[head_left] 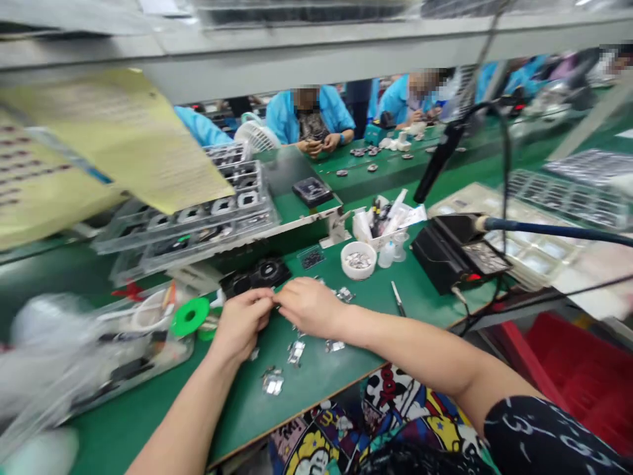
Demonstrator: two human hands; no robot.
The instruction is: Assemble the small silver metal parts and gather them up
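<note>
My left hand point(246, 321) and my right hand point(307, 305) meet over the green bench, fingertips pinched together. Whatever they hold between them is too small and too covered to make out. Close below lie small silvery metal parts point(272, 381), with another little group point(296, 352) and a further piece point(335, 345) by my right wrist. More such parts point(345, 294) lie just beyond my right hand. A dark device with a round fan-like part point(267, 269) sits behind my hands. Near it are a small clear tray of dark bits point(312, 258) and a white round tub of small metal parts point(359, 260).
A black soldering station point(457, 254) with a red light stands at right, cables hanging above. A pen-like tool point(397, 298) lies before it. Left are a green spool point(190, 316) and a cluttered bin point(133, 363). Stacked clear trays point(198, 224) rise behind. Co-workers in blue point(311, 119) sit opposite.
</note>
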